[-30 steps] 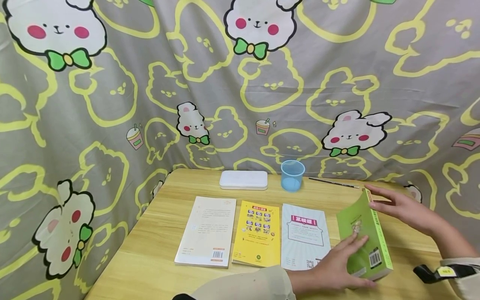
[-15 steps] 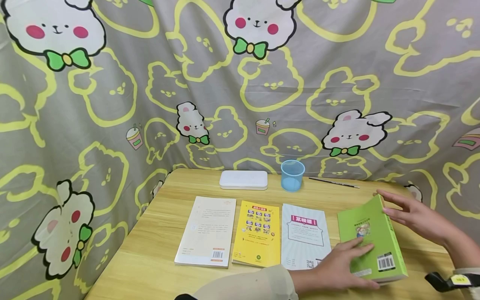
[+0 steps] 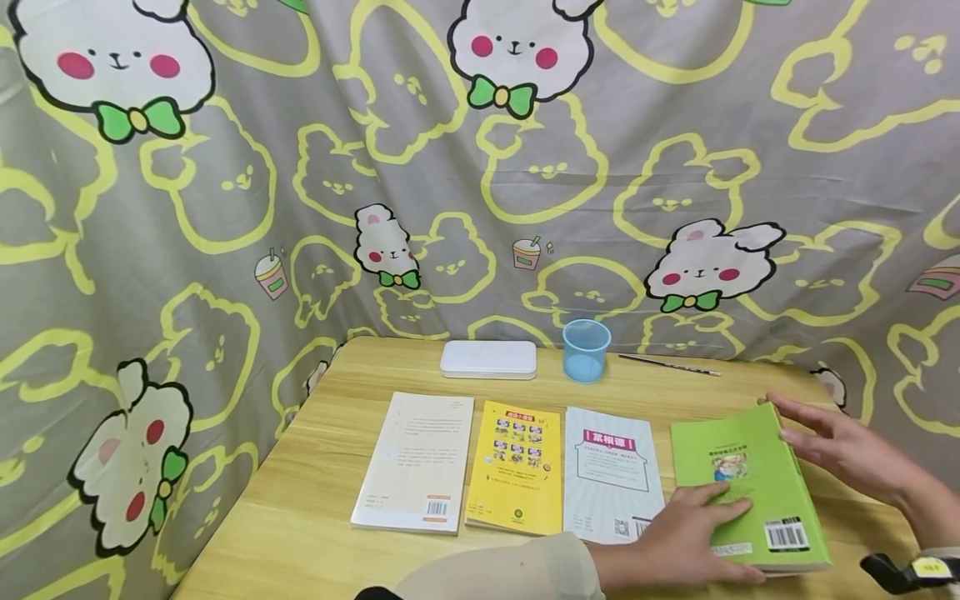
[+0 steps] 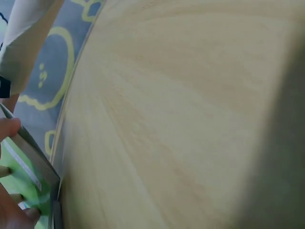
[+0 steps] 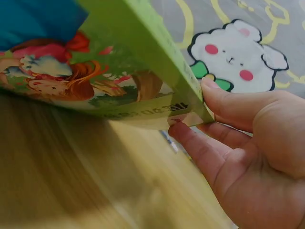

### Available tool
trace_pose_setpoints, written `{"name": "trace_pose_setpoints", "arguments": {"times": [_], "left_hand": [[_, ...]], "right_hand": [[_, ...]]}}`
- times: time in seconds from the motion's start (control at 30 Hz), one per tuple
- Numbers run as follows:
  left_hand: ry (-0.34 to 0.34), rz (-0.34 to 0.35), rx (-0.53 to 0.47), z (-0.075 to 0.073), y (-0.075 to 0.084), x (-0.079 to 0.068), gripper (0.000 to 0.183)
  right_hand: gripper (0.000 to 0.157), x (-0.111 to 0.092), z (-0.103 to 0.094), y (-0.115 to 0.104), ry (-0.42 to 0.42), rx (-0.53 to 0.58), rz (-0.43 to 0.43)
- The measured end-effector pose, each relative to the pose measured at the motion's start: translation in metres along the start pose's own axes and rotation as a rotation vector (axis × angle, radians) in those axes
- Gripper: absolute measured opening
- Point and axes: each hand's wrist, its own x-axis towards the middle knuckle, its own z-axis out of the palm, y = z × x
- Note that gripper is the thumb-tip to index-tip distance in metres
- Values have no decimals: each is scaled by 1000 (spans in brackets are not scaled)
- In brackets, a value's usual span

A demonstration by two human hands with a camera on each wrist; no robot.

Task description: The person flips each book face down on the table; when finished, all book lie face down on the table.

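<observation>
A thick green book (image 3: 738, 450), its back cover with barcode and small picture facing up, tilts over the table's right side. My left hand (image 3: 678, 533) holds its near left part, fingers spread on the cover and thumb along the bottom edge. In the left wrist view the thumb (image 4: 8, 128) lies at the page edge, with fingertips on the green cover. At the far right corner, my right hand (image 3: 847, 454) pinches the spine end. The right wrist view shows the illustrated front cover (image 5: 57, 76) facing down, with that hand's thumb and fingers at the corner.
Left of the green book lie a pale blue book (image 3: 611, 467), a yellow book (image 3: 515, 492) and a cream book (image 3: 420, 454) in a row. Behind them are a white case (image 3: 487, 359), a blue cup (image 3: 585, 354) and a thin dark brush (image 3: 667, 365). A patterned curtain (image 3: 450, 167) hangs behind the table.
The green book has tipped from steeply raised toward flat, its spine side swinging right and down, and more of its back cover shows. My right hand has moved right and lower with it.
</observation>
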Motion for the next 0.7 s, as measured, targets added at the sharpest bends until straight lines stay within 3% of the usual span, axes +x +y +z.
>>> {"name": "trace_pose_setpoints", "arguments": {"times": [0.2, 0.43, 0.7], "left_hand": [[-46, -49, 116, 3, 6, 6, 81], [-75, -28, 253, 8, 7, 7, 73], [-125, -19, 349, 10, 6, 6, 70]], "right_hand": [[64, -6, -5, 12, 44, -137, 80], [71, -6, -4, 17, 102, -311, 234], [69, -4, 2, 14, 154, -497, 200]]}}
